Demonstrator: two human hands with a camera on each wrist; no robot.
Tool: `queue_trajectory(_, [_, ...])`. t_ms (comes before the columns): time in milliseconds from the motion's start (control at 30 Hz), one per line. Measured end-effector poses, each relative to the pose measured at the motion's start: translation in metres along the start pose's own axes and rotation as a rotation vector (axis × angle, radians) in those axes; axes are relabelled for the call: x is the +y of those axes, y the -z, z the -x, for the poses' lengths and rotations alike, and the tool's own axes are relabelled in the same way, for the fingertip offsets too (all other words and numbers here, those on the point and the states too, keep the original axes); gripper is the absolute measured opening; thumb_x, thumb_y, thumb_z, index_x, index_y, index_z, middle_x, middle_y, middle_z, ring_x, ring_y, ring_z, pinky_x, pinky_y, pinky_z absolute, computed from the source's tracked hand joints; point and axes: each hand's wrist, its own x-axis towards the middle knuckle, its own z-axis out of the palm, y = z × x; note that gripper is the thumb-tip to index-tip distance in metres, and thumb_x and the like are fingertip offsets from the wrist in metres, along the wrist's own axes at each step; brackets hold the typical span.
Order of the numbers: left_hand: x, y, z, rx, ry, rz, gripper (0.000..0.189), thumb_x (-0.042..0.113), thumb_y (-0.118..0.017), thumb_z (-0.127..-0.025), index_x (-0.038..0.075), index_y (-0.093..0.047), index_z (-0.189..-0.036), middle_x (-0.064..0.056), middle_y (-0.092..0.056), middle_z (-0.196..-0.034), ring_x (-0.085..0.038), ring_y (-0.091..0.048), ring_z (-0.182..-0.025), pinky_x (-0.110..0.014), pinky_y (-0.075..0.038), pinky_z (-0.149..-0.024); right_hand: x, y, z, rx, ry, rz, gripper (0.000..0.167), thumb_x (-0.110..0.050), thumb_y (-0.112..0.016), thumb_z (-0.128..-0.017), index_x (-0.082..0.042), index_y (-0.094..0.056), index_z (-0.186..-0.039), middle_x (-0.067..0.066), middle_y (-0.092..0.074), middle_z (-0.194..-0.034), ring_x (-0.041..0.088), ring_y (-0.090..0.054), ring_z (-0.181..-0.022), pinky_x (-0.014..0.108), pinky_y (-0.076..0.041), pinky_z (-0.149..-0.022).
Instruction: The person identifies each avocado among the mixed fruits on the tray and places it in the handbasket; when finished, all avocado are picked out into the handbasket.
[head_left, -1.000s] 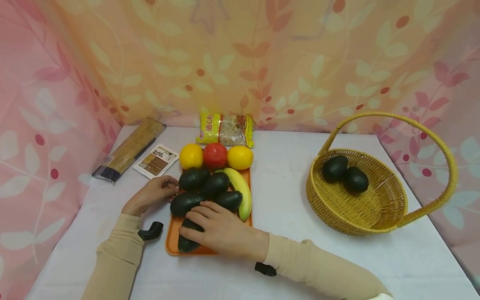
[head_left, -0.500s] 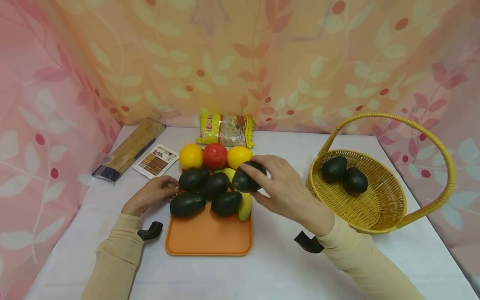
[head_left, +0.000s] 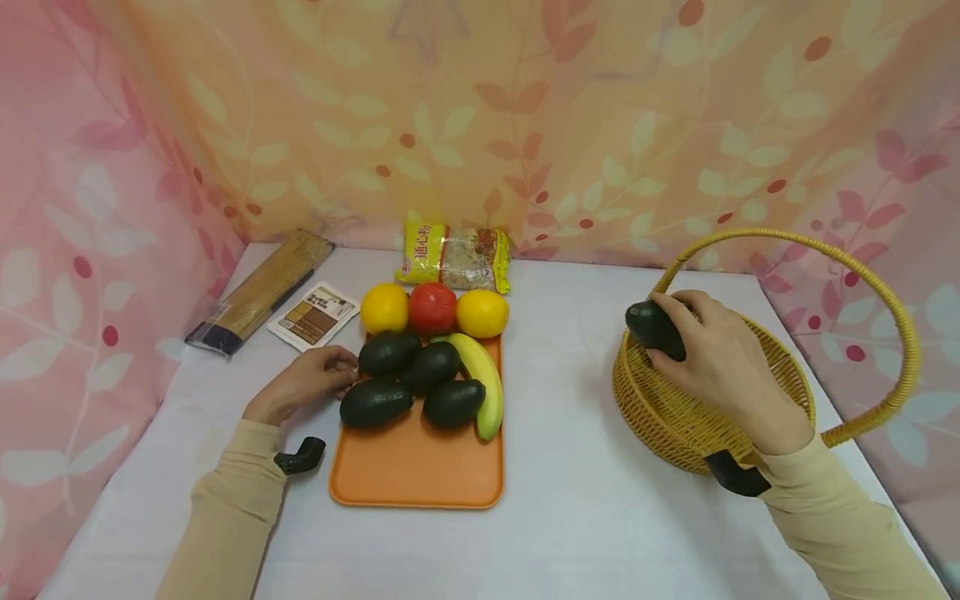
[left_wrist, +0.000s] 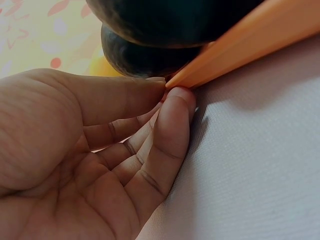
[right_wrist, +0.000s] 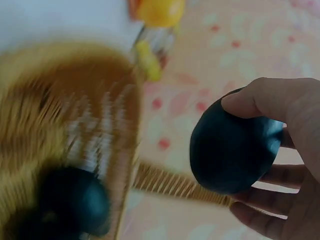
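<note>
My right hand [head_left: 716, 358] grips a dark green avocado [head_left: 656, 330] over the left part of the wicker basket [head_left: 652, 425]. Thumb and fingers wrap that avocado [right_wrist: 235, 145] in the right wrist view, where other avocados [right_wrist: 75, 200] show blurred inside the basket. At the left edge of the orange tray [head_left: 417, 475], my left hand [head_left: 303, 383] pinches the rim between thumb and fingertips, as the left wrist view shows at the tray's edge [left_wrist: 225, 55]. Several avocados [head_left: 377, 404] lie on the tray beside a banana [head_left: 486, 387].
Along the tray's far end sit an orange fruit [head_left: 385, 309], a red fruit [head_left: 432, 308] and a yellow fruit [head_left: 482, 314]. Behind them is a yellow pasta bag [head_left: 454, 257]. A noodle pack [head_left: 262, 292] and a white sachet [head_left: 313, 317] lie left. The basket's tall handle [head_left: 892, 308] arches up.
My right hand has lifted an avocado from the tray's near left and carried it right, across to the basket. The left hand stays at the tray's edge.
</note>
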Motion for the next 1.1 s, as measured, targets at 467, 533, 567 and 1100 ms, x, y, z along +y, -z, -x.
queue_trajectory(467, [-0.005, 0.000, 0.001, -0.001, -0.003, 0.012, 0.036, 0.013, -0.058, -0.095, -0.010, -0.054, -0.123, -0.018, -0.067, -0.102, -0.013, -0.062, -0.079, -0.025, -0.054, -0.071, 0.030, -0.013, 0.011, -0.553, -0.252, 0.148, 0.065, -0.025, -0.079, -0.073, 0.008, -0.053, -0.123, 0.033, -0.058, -0.106, 0.043, -0.063, -0.081, 0.056, -0.052, -0.064])
queue_trajectory(533, [-0.003, -0.001, 0.001, -0.004, -0.005, 0.017, 0.036, 0.013, -0.058, -0.095, -0.010, -0.054, -0.123, -0.018, -0.067, -0.103, -0.013, -0.062, -0.079, -0.025, -0.054, -0.071, 0.030, -0.016, 0.010, -0.593, -0.219, 0.170, 0.063, -0.025, -0.080, -0.072, 0.007, -0.055, -0.120, 0.031, -0.061, -0.103, 0.043, -0.062, -0.081, 0.055, -0.052, -0.063])
queue_trajectory(567, [-0.003, -0.001, 0.002, -0.005, -0.003, 0.019, 0.036, 0.013, -0.058, -0.095, -0.010, -0.054, -0.123, -0.018, -0.067, -0.102, -0.013, -0.062, -0.079, -0.025, -0.054, -0.071, 0.030, -0.018, 0.009, -0.605, -0.207, 0.177, 0.061, -0.025, -0.080, -0.071, 0.007, -0.056, -0.117, 0.030, -0.062, -0.101, 0.042, -0.062, -0.080, 0.054, -0.052, -0.062])
queue_trajectory(1100, [-0.002, -0.001, 0.000, -0.002, -0.010, 0.019, 0.031, 0.010, -0.056, -0.097, -0.010, -0.055, -0.121, -0.015, -0.065, -0.097, -0.014, -0.060, -0.078, -0.025, -0.053, -0.071, 0.022, -0.036, -0.005, -0.771, -0.189, 0.133, 0.055, -0.024, -0.080, -0.073, 0.003, -0.057, -0.114, 0.022, -0.066, -0.104, 0.041, -0.065, -0.088, 0.054, -0.053, -0.063])
